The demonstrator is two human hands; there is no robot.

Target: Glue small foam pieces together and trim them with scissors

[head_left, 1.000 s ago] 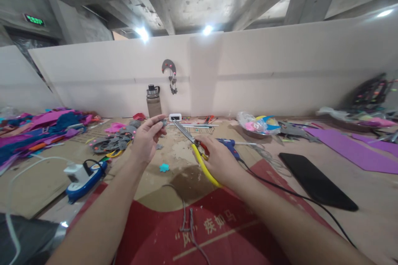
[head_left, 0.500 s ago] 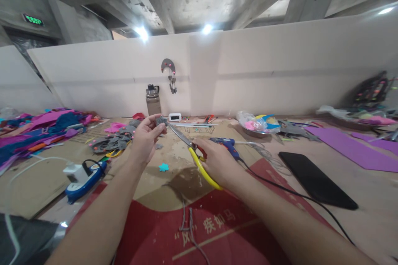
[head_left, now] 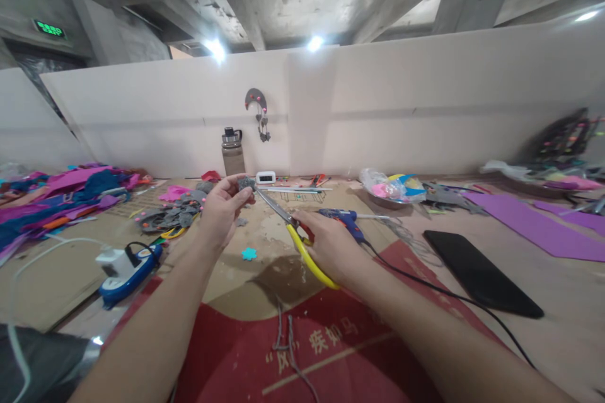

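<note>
My left hand (head_left: 218, 211) is raised above the table, its fingertips pinched on a small grey felt piece (head_left: 246, 184). My right hand (head_left: 331, 245) grips the yellow handles of a pair of scissors (head_left: 288, 225). The metal blades point up and left, with their tips at the grey felt piece. Below the hands lie a small teal flower cutout (head_left: 249, 254) and thin grey felt strips (head_left: 283, 334) on a red printed sheet (head_left: 340, 340).
A blue glue gun (head_left: 347, 220) with a black cord lies behind my right hand. A black phone (head_left: 479, 274) lies to the right. At left sit a blue power strip (head_left: 127, 264) and colourful felt heaps (head_left: 61, 198). A water bottle (head_left: 233, 152) stands by the back wall.
The scissors moved slightly left and down, their tips closing in on the grey felt piece. My left hand stayed nearly still.
</note>
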